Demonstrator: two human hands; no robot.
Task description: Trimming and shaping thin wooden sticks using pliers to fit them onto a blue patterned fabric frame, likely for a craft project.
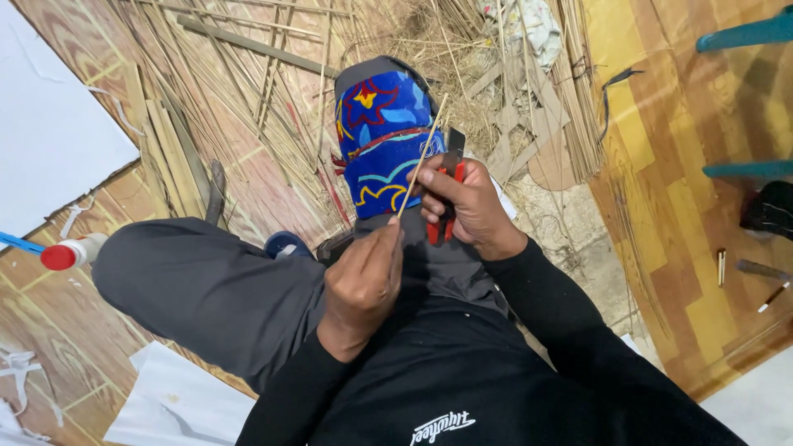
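A thin stick (421,158) is held up over the lap. Its low end is pinched by the left hand (362,285), which is closed tight around it. Higher up, the stick is touched by the thumb of the right hand (467,206). A knife (450,177) with a red handle and a dark blade is gripped in that same hand, and the blade is laid right beside the stick, near its middle. The stick is tilted, with its top end pointing up and to the right.

Under the stick, a bright blue cloth (384,140) with red and yellow shapes is wrapped over the knee. The grey trouser leg (206,285) is stretched out to the left.

How far the work has come can only be judged. The stick looks pale and smooth already, so some of it seems to be shaved. The blade is set near the middle, so the top part may be left to do. That cannot be told for sure, as the stick is very thin in the picture.

A big heap of strips (248,91) is spread on the floor ahead, with dry shavings mixed in. It cannot be told which of these are finished. A glue bottle (70,252) with a red cap is lying well apart on the left, and white paper (49,124) is seen beyond it.
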